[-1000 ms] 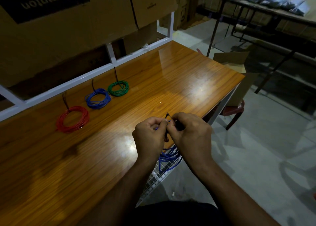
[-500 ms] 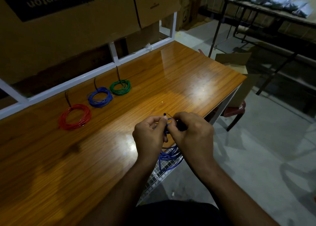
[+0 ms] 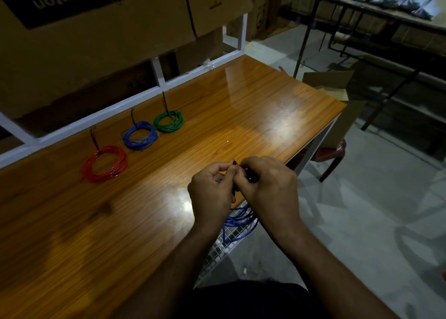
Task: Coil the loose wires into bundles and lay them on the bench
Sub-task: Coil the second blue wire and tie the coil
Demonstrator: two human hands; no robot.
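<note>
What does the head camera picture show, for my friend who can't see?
Two hands, left and right, pinch a blue coil and a black tie at the bench edge. Red, blue and green coils lie on it.

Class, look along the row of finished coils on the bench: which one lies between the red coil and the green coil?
In the head view, the blue coil lies between the red coil and the green coil, near the green one.

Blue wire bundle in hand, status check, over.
Both hands, left and right, grip the blue wire bundle and a black tie at the bench edge. Red, blue, green coils laid. Nothing obstructing.
</note>
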